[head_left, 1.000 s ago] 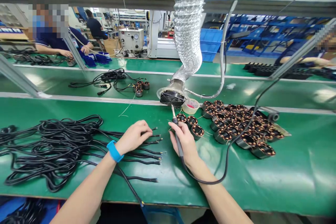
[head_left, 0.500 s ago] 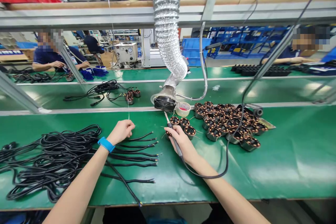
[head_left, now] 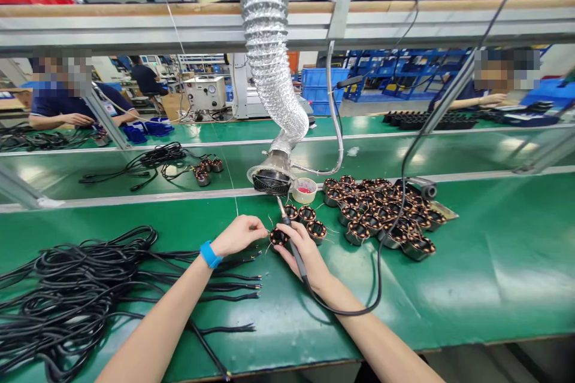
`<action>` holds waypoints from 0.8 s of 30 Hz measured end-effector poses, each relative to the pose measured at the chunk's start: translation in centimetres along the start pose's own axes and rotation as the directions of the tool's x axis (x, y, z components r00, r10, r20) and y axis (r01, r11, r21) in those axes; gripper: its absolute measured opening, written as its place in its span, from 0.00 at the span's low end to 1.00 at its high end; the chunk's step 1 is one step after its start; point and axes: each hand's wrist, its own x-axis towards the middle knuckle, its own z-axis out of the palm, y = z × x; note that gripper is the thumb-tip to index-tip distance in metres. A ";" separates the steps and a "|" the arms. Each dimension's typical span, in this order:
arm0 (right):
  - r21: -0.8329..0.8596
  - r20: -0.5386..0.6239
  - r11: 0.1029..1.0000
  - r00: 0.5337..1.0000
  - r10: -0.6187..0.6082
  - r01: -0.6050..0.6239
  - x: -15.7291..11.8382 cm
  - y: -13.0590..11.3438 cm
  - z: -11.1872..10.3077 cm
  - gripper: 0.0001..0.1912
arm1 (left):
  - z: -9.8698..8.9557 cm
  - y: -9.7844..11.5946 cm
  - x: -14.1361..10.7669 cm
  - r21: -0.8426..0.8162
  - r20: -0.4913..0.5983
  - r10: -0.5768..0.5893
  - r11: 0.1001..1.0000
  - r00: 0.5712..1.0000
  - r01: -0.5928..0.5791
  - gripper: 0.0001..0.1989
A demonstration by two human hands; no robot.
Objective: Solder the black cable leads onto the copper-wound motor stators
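My right hand (head_left: 305,251) holds a soldering iron (head_left: 294,249) with its tip pointing up toward the fume hood, and its fingers also rest against a copper-wound coil ring (head_left: 278,237). At the left side of that ring is my left hand (head_left: 242,233), wearing a blue wristband (head_left: 210,254). Its thumb and fingertips are pinched together, with thin solder wire running down close to them; what lies between the fingertips is too small to tell. Three more coil rings (head_left: 307,214) stand just behind and right of my right hand.
Black cables (head_left: 90,275) lie in a heap at left, stripped ends beside my left forearm. Many coil rings (head_left: 381,203) stand at right. A silver duct with a fan hood (head_left: 272,179) hangs above, near a small round tub (head_left: 304,190). People sit across the bench.
My left hand has moved right, up to the coil ring by my right hand. My right hand still holds the iron, and more of the ring now shows. The whole view has shifted slightly.
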 end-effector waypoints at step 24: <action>0.134 -0.008 0.988 0.997 0.077 -0.075 0.3 -0.4 -0.4 0.26 | 1.0 0.3 -0.3 -0.242 0.002 -0.101 0.965 0.995 0.098 0.22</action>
